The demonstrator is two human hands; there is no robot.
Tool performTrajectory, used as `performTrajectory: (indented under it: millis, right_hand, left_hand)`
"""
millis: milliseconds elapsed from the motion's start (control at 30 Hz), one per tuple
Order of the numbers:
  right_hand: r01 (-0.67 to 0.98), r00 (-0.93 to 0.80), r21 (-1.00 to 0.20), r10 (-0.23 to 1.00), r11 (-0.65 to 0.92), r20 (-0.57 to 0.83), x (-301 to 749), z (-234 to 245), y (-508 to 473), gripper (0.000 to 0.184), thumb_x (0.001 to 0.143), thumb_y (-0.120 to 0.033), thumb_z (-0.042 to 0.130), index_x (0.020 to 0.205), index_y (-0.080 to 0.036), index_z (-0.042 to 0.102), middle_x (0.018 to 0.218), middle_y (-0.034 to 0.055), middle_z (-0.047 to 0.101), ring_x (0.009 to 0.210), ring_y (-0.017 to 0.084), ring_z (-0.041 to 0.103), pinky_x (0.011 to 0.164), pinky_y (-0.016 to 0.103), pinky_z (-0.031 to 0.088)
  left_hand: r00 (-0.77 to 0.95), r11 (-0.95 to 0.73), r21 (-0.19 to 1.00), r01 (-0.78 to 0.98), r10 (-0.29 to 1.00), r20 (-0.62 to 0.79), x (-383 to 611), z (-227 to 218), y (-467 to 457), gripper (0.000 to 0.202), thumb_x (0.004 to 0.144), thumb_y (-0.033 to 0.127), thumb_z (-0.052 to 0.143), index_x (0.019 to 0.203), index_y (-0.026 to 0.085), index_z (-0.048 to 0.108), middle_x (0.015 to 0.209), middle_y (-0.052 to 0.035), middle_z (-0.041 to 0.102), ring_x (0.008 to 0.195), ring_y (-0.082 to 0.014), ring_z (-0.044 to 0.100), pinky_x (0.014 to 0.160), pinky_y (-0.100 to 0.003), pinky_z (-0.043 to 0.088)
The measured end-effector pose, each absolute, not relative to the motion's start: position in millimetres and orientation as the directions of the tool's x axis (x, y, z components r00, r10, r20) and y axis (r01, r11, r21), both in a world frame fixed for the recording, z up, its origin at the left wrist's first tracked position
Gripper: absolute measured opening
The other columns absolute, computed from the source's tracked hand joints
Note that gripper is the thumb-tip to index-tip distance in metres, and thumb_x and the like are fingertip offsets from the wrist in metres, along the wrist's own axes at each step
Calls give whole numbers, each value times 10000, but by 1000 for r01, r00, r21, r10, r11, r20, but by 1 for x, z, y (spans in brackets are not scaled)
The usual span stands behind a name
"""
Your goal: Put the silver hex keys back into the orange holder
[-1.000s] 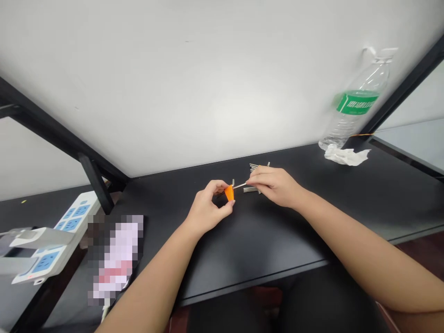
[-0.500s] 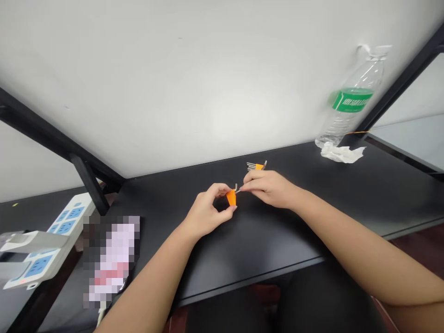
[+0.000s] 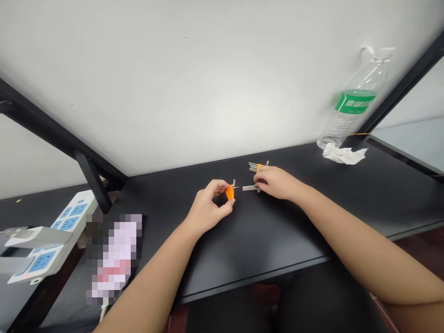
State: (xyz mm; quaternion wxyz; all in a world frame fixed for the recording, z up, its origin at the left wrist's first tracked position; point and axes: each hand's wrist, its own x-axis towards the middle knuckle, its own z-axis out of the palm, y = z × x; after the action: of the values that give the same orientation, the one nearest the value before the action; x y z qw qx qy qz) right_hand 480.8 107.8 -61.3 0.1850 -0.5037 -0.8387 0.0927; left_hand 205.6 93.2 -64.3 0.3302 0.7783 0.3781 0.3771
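Observation:
My left hand [image 3: 210, 208] pinches an orange hex key holder [image 3: 230, 192] between thumb and fingers, with the bent end of a hex key standing out at its upper right. Several loose hex keys [image 3: 249, 188] lie side by side on the black tabletop, just right of the holder. The fingers of my right hand [image 3: 275, 181] are closed at the bent ends of these keys and partly hide them. Behind that hand lies a second orange holder [image 3: 259, 167] filled with several silver hex keys, partly covered by the fingers.
A clear plastic bottle [image 3: 357, 101] with a green label stands at the back right by the wall, a crumpled tissue [image 3: 344, 154] at its foot. To the left are a white power strip [image 3: 81, 203] with plugs and a blurred phone-like object [image 3: 118, 254] with a cable.
My right hand has drawn back to the right, away from the orange holder, and come down to the loose hex keys, which now show. My left hand keeps its grip on the holder.

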Motion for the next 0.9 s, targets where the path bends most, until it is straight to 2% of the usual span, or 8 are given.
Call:
performTrajectory:
  millis: [100, 233, 367, 467, 567, 667, 767, 900]
  right_hand:
    - [841, -396, -353, 911, 411, 119, 489, -62, 113, 132, 899, -140, 613, 821, -201, 701, 923, 45, 703, 868, 199, 635, 773, 313, 475]
    - [888, -321, -329, 945, 321, 56, 486, -60, 114, 133, 846, -111, 618, 757, -198, 665, 880, 44, 717, 804, 192, 642, 705, 292, 454]
    - [957, -149, -265, 984, 118, -99, 484, -54, 111, 123, 751, -142, 685, 682, -205, 606, 775, 55, 694, 667, 193, 613, 559, 289, 387]
    - [950, -102, -304, 988, 64, -112, 487, -51, 108, 117, 738, -131, 682, 729, -209, 595, 772, 37, 686, 640, 183, 593, 536, 282, 375]
    - [880, -187, -444, 982, 167, 0, 487, -48, 105, 130, 788, -82, 636, 821, -206, 610, 801, 8, 679, 669, 156, 591, 598, 264, 412]
    - [711, -367, -559, 903, 427, 223, 482, -45, 101, 131, 886, -86, 582, 884, -199, 649, 832, 1, 665, 715, 136, 588, 693, 266, 451]
    - [533, -487, -575, 781, 620, 391, 476, -42, 96, 138, 943, -123, 572, 918, -199, 684, 851, 11, 667, 758, 144, 590, 732, 286, 470]
    - [431, -523, -544, 691, 719, 499, 469, -41, 91, 150, 959, -117, 579, 951, -197, 706, 905, 36, 690, 799, 161, 610, 761, 319, 495]
  left_hand:
    - [440, -530, 785, 321, 817, 372, 206, -63, 95, 278, 838, 261, 721, 1110, 228, 673, 1083, -52, 757, 972, -202, 736, 952, -372, 604]
    - [469, -627, 694, 354, 761, 449, 206, -60, 95, 204, 876, 229, 661, 1044, 246, 774, 1180, -65, 719, 1006, -196, 712, 894, -327, 595]
    - [521, -654, 635, 412, 740, 425, 206, -58, 93, 327, 931, 222, 577, 1202, 271, 753, 1216, -67, 679, 942, -167, 690, 825, -304, 582]
    - [540, -664, 600, 445, 734, 412, 207, -59, 92, 378, 943, 211, 545, 1273, 277, 718, 1217, -68, 665, 956, -169, 681, 846, -305, 575]
    - [544, -675, 579, 457, 727, 419, 208, -60, 91, 408, 921, 184, 556, 1292, 268, 700, 1191, -70, 659, 979, -174, 678, 824, -291, 576]
    - [551, -700, 548, 458, 707, 442, 208, -61, 92, 425, 904, 169, 574, 1309, 252, 677, 1172, -72, 665, 964, -173, 678, 843, -307, 581]
    - [545, -720, 522, 458, 691, 475, 206, -62, 94, 454, 888, 189, 620, 1338, 245, 639, 1197, -67, 688, 1037, -193, 688, 938, -347, 583]
    - [483, -653, 604, 457, 753, 447, 206, -65, 94, 531, 847, 232, 698, 1363, 244, 570, 1215, -47, 721, 1071, -197, 720, 999, -345, 592]
